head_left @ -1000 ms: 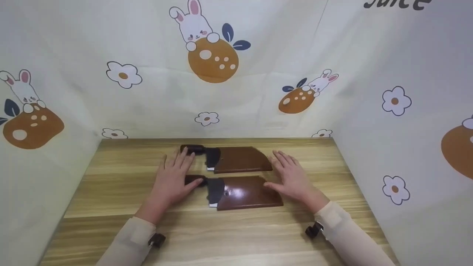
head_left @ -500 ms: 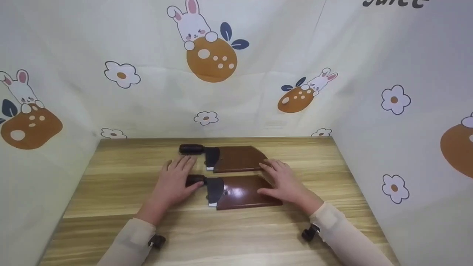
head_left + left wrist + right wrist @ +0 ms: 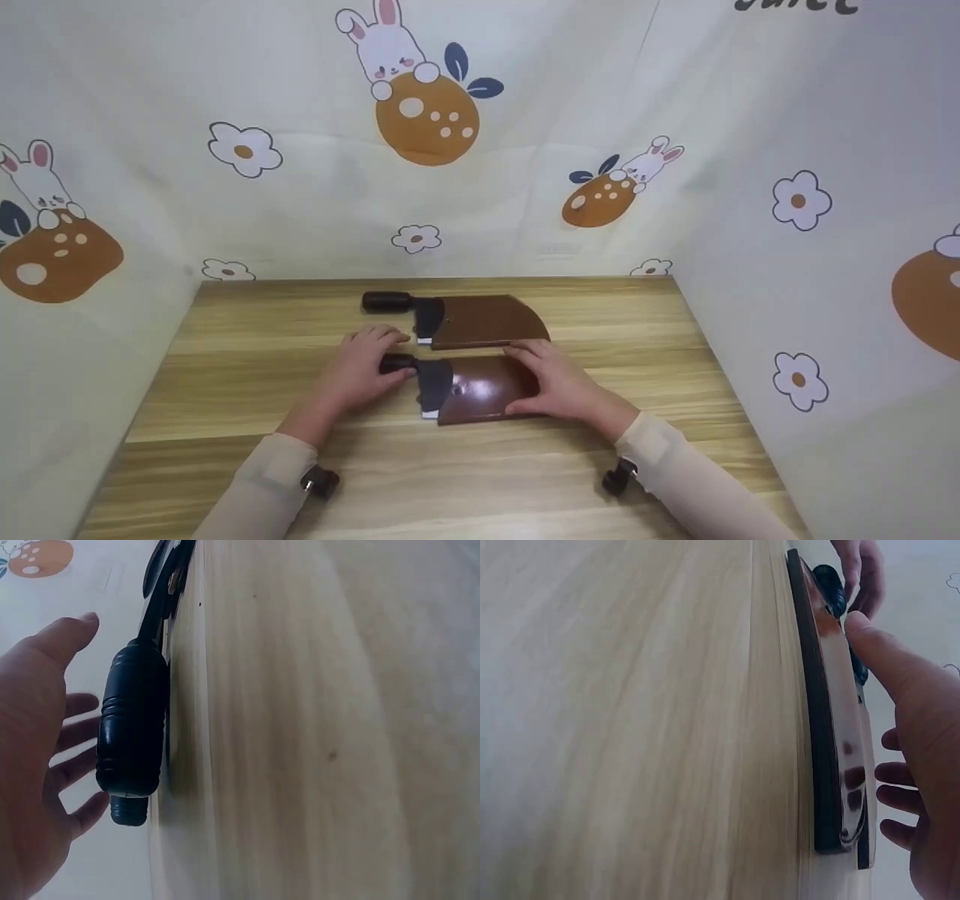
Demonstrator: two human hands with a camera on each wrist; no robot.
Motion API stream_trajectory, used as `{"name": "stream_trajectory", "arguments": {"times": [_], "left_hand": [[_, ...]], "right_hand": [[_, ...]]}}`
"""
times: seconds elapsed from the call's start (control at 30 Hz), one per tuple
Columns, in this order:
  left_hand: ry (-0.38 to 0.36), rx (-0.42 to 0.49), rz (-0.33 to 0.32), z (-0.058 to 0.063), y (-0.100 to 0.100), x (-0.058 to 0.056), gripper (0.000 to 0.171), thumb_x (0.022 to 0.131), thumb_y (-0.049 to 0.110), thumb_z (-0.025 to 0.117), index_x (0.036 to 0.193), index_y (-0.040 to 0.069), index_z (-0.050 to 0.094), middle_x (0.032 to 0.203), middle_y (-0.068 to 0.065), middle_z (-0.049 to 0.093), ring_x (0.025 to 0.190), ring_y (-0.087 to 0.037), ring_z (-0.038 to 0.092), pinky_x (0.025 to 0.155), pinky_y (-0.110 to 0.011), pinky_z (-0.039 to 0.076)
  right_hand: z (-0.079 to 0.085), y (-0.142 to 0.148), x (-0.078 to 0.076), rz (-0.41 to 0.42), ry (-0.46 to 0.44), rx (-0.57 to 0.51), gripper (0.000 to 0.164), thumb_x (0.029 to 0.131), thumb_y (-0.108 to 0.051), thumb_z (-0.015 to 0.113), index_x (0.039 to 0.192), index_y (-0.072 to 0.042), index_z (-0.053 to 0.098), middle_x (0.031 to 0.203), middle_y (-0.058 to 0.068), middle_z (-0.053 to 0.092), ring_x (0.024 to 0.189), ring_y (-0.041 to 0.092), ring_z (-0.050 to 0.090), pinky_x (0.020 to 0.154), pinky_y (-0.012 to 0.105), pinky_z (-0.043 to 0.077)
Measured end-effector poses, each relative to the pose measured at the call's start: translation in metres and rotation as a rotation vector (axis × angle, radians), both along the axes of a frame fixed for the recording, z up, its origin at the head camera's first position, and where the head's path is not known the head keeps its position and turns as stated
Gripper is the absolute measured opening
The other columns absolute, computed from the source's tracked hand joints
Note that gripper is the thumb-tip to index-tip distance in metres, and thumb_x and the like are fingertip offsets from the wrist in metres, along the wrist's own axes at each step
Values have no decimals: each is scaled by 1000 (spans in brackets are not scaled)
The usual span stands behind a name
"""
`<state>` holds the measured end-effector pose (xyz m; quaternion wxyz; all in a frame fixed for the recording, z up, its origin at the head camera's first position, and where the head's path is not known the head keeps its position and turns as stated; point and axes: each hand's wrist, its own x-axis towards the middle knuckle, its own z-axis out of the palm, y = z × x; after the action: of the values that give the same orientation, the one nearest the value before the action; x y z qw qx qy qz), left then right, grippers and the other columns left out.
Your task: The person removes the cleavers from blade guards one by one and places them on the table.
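Two cleavers in brown leather sheaths lie flat on the table, one behind the other, with black handles to the left. My left hand [image 3: 360,371] is over the handle of the near cleaver [image 3: 480,386]. Its fingers are bent loosely, and the left wrist view shows them apart from that black handle [image 3: 133,720]. Above the right end of the near sheath [image 3: 829,712], my right hand [image 3: 559,382] spreads thumb and fingers across its width. Its fingers are loosely curved and show no grip. Beyond both hands lies the far cleaver [image 3: 487,322].
The wood-grain table [image 3: 225,480] meets a pale curtain [image 3: 315,210] printed with rabbits and flowers at the back and both sides. A small black device [image 3: 321,481] sits on the left sleeve, another [image 3: 619,478] on the right sleeve.
My right hand has moved left and toward me, from the sheaths' right ends to over the near sheath. My left hand has drawn back from the far handle, its fingers bending more.
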<state>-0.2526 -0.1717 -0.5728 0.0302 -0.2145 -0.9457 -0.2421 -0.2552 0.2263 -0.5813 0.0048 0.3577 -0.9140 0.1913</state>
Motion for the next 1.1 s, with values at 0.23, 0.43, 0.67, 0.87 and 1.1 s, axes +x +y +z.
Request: {"name": "stream_trajectory", "arguments": {"times": [0.23, 0.43, 0.67, 0.87, 1.1], "left_hand": [[-56, 78, -61, -4, -1, -6, 50, 95, 34, 89, 136, 11, 75, 132, -6, 69, 126, -32, 65, 113, -56, 50], [-118, 107, -105, -7, -4, -11, 47, 94, 31, 90, 135, 14, 75, 127, -2, 70, 124, -29, 65, 113, -57, 51], [-211, 152, -97, -15, -6, -17, 42, 92, 33, 92, 130, 21, 77, 118, 7, 71, 117, -21, 66, 110, -53, 53], [-168, 157, -118, -22, -3, -19, 37, 92, 28, 91, 125, 19, 77, 118, 3, 71, 117, -25, 67, 111, -55, 53], [-154, 86, -79, -20, 1, -19, 31, 93, 31, 90, 120, 24, 76, 115, 7, 69, 114, -22, 67, 108, -53, 54]], "right_hand": [[-1, -15, 3, 48, -29, -10, 111, 78, -70, 92, 163, -10, 53, 163, 14, 53, 151, 36, 47, 125, 59, 39], [-5, -24, 3, 79, -52, -9, 110, 79, -69, 92, 164, -11, 53, 164, 17, 50, 151, 39, 45, 124, 60, 41], [-10, -32, 3, 86, -51, 47, 120, 75, -78, 89, 168, -14, 47, 167, 16, 45, 153, 39, 41, 126, 58, 37], [-16, -35, -1, 103, -11, 58, 123, 74, -79, 89, 168, -14, 45, 166, 14, 47, 152, 40, 43, 127, 60, 35], [-15, -36, -2, 106, 9, 73, 117, 78, -79, 86, 168, -15, 47, 163, 12, 49, 151, 36, 44, 126, 57, 38]]}}
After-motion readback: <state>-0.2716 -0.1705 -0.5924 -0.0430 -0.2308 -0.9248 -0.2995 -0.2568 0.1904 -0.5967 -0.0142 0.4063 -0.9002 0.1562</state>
